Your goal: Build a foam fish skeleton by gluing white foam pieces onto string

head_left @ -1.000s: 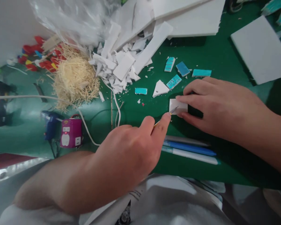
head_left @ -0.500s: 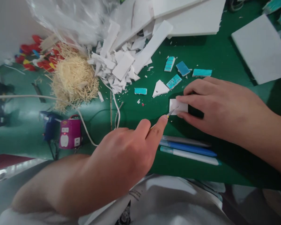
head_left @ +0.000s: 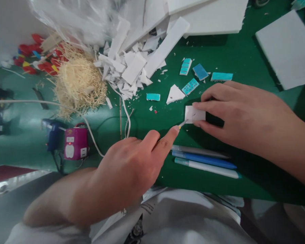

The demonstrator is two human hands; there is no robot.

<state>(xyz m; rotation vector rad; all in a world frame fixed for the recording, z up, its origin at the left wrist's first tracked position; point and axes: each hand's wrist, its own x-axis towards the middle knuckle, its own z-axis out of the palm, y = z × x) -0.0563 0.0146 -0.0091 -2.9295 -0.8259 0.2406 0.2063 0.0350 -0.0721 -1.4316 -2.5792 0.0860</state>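
A small white foam piece (head_left: 189,116) lies on the green table, with a short dark mark on its top. My right hand (head_left: 244,112) holds it down, thumb and fingers closed on its right part. My left hand (head_left: 137,166) is wrapped around a thin craft knife (head_left: 183,124), index finger stretched along it. The blade tip is at the lower left edge of the foam piece; most of the handle is hidden in the hand. Just above lie a white triangular scrap (head_left: 175,94) and a blue dotted foam piece (head_left: 190,87).
Several pens (head_left: 205,160) lie below the foam piece. Blue-painted pieces (head_left: 153,97), a heap of white foam scraps (head_left: 134,67), large white sheets (head_left: 213,20) and a straw bundle (head_left: 78,78) sit farther off. A purple power adapter (head_left: 76,144) and a white cable (head_left: 91,135) are at left.
My left hand has drawn the knife back a little, down and left, from the middle of the foam piece to its edge. My right hand keeps its hold.
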